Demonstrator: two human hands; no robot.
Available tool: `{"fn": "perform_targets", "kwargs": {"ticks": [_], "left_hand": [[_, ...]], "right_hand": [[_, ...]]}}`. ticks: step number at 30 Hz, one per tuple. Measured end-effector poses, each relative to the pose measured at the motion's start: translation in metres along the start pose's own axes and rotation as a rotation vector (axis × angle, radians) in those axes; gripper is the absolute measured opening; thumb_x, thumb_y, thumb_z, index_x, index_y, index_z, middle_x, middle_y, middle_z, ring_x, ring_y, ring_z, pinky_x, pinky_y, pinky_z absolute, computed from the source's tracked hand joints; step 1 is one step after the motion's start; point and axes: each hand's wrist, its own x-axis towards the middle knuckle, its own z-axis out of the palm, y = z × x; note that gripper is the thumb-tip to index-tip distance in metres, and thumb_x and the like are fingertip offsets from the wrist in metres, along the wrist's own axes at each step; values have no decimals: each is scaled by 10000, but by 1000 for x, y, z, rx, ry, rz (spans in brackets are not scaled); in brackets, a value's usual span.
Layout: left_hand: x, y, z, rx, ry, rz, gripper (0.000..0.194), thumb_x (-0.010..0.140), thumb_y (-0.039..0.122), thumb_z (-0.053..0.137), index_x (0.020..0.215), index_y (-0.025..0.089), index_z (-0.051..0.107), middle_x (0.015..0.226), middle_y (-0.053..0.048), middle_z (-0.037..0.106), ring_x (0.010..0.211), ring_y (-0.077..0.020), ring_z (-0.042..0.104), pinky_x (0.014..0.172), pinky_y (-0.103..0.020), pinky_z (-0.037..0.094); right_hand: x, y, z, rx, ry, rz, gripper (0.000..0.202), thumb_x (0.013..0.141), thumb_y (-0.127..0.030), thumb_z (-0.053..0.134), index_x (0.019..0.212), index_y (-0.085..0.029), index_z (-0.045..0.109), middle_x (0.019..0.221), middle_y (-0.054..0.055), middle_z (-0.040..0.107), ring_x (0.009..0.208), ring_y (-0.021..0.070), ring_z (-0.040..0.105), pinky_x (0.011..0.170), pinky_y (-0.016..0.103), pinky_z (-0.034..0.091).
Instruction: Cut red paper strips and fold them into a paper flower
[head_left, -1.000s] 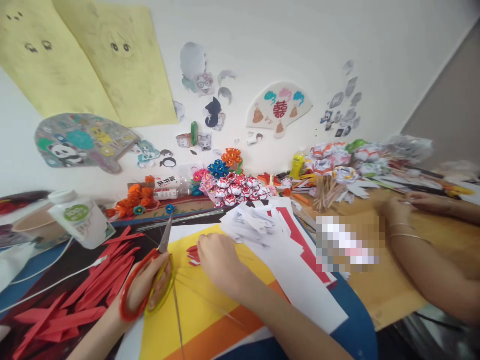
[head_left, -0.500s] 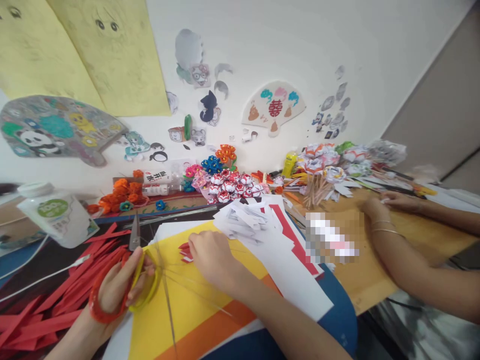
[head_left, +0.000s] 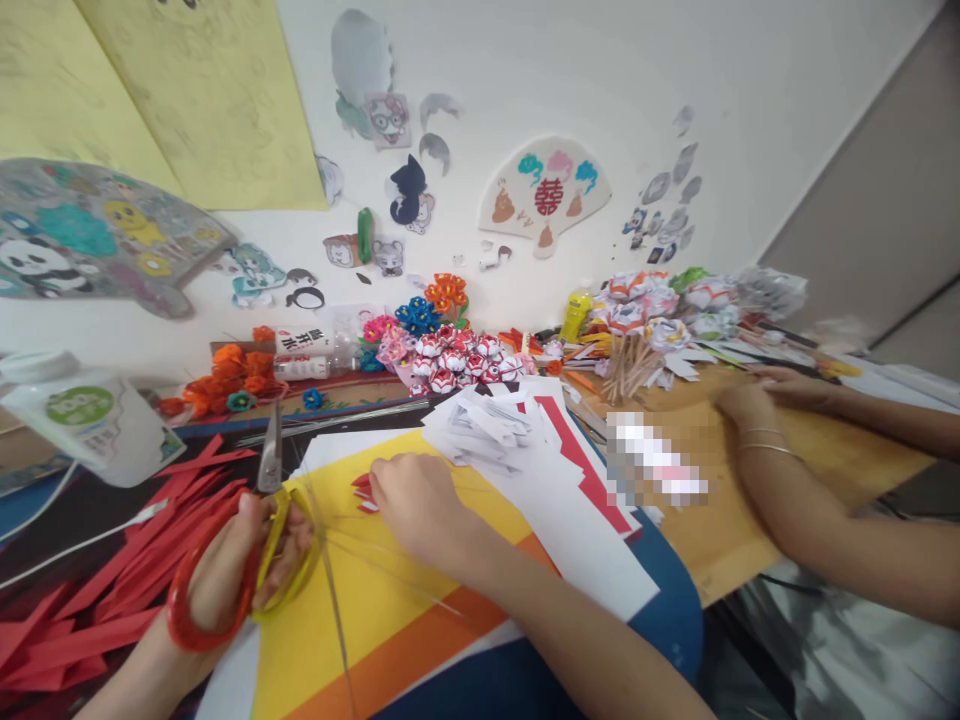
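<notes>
My left hand (head_left: 232,555) is closed around a pair of scissors (head_left: 271,450), with red and yellow loop handles and the metal blades pointing away from me. My right hand (head_left: 416,500) has its fingers pressed together on a small folded red-and-white paper piece (head_left: 363,492), low over a yellow paper sheet (head_left: 390,580). Its fingertips are mostly hidden. Several thin wires (head_left: 335,600) cross the yellow sheet between my hands. An orange strip of paper (head_left: 412,655) shows along its near side. Cut white paper pieces (head_left: 480,430) lie just beyond my right hand.
Red paper strips (head_left: 127,570) and a white bottle (head_left: 94,415) are at the left. Finished red-and-white paper flowers (head_left: 457,360) stand near the wall. Another person's arms (head_left: 802,500) rest over the tan board (head_left: 720,540) at the right, beside a bunch of paper flowers (head_left: 637,315).
The view has shifted slightly, so the wall and tabletop items sit a little higher and mostly further left. Both hands keep nearly the same pose and hold the same things.
</notes>
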Motion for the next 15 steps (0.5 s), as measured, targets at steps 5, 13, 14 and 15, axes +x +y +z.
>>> {"fn": "perform_targets", "kwargs": {"ticks": [5,13,14,15], "left_hand": [[-3,1,9,-85,50,109,698,757,866,483,813,182,610,626,20,629,351,-35,341,371,-194,246],[-4,7,14,-92,25,362,555,844,682,594,992,147,593,808,-39,636,599,-124,527,501,-247,404],[-5,6,14,-76,18,370,537,869,667,569,990,144,595,751,-30,616,590,-125,516,501,-245,394],[-5,6,14,-60,2,370,527,894,656,535,992,143,600,704,-22,592,583,-127,504,506,-245,388]], "right_hand": [[-2,-1,-1,-29,12,-12,219,970,-269,508,898,-175,691,823,79,745,717,204,697,536,270,339],[2,3,1,5,82,11,273,986,-218,454,868,-156,692,816,92,737,713,194,663,558,290,287],[4,5,1,46,110,26,280,981,-197,449,843,-155,690,809,88,733,706,183,651,570,288,293],[5,7,0,102,140,43,293,974,-175,446,810,-158,687,799,81,729,699,172,638,584,285,303]]}}
